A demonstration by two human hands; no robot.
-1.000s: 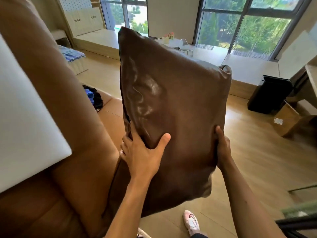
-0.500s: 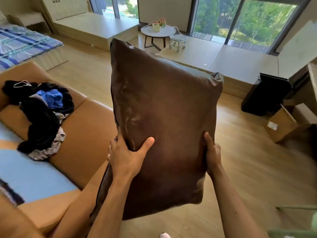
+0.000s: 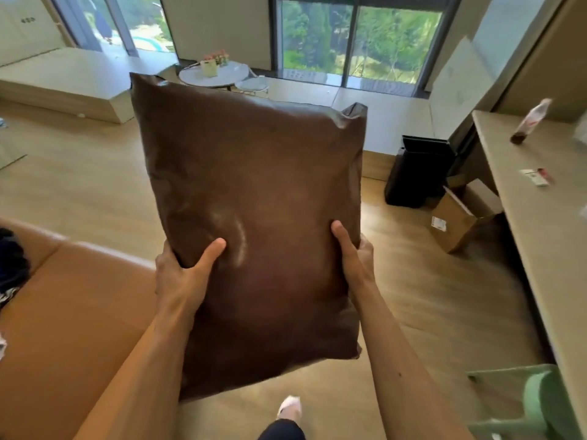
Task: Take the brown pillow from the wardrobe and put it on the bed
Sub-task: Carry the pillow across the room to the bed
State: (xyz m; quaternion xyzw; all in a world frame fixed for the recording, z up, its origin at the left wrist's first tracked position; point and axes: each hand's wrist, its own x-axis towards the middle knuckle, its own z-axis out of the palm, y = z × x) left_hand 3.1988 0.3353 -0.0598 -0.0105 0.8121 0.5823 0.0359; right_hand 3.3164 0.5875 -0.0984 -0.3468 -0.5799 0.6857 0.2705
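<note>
A large brown leather-look pillow [image 3: 254,198] is held upright in front of me, filling the middle of the view. My left hand [image 3: 182,274] grips its lower left edge, thumb pressed into the front face. My right hand [image 3: 354,258] grips the lower right edge, thumb on the front. The pillow hangs in the air above the wooden floor. The bed and the wardrobe are outside the view.
A tan sofa [image 3: 73,312] with dark clothes [image 3: 11,258] lies at lower left. A long desk [image 3: 540,217] with a bottle [image 3: 529,122] runs along the right, a green chair [image 3: 536,404] below it. A black bin [image 3: 419,173], cardboard box [image 3: 454,220] and round table [image 3: 216,74] stand ahead.
The view has swung to the right: the sofa and clothes slid to the left edge, the blue-checked bed left the view, and the desk came in. Both hands keep their hold on the pillow.
</note>
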